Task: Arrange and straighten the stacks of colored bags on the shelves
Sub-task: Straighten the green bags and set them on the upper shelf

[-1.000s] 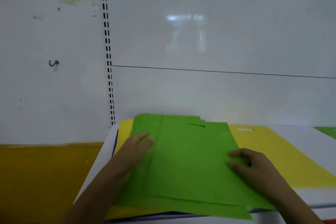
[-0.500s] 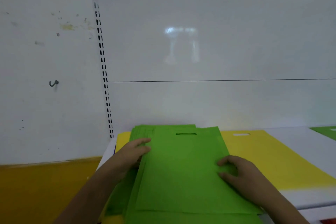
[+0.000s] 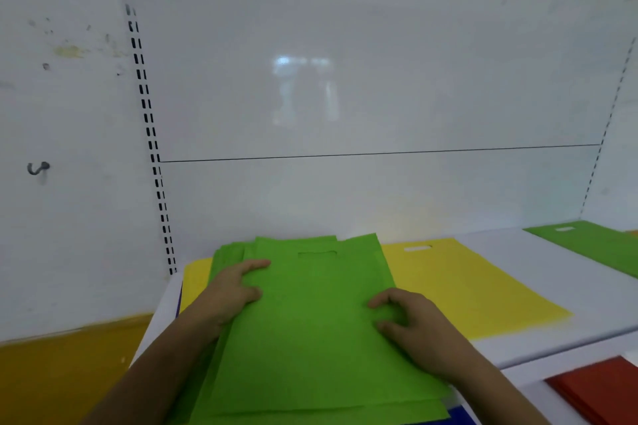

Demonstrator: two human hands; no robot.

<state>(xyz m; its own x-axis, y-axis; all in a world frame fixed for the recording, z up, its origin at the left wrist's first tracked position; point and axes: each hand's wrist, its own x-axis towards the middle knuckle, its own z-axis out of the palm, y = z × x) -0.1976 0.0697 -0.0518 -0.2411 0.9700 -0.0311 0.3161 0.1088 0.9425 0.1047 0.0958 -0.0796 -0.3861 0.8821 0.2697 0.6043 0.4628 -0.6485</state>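
A stack of flat green bags [image 3: 310, 314] with die-cut handles lies on the white shelf [image 3: 538, 348], on top of yellow bags [image 3: 459, 283] and a blue layer [image 3: 459, 416]. The green bags are slightly fanned along their left edges. My left hand [image 3: 231, 290] rests on the stack's left side, fingers reaching over the fanned edges. My right hand [image 3: 414, 324] presses on the stack's right side with fingers bent, thumb pointing left. Both forearms come in from the bottom of the view.
Another green bag stack [image 3: 593, 245] lies at the far right of the shelf. Red bags [image 3: 600, 390] sit on a lower shelf at bottom right. A white back panel [image 3: 345, 97] with slotted uprights [image 3: 152, 141] stands behind; a hook [image 3: 38, 167] hangs at left.
The green stack has been turned from a slant to lie square with the shelf. Both hands have drawn closer together on it. The camera has tilted up.
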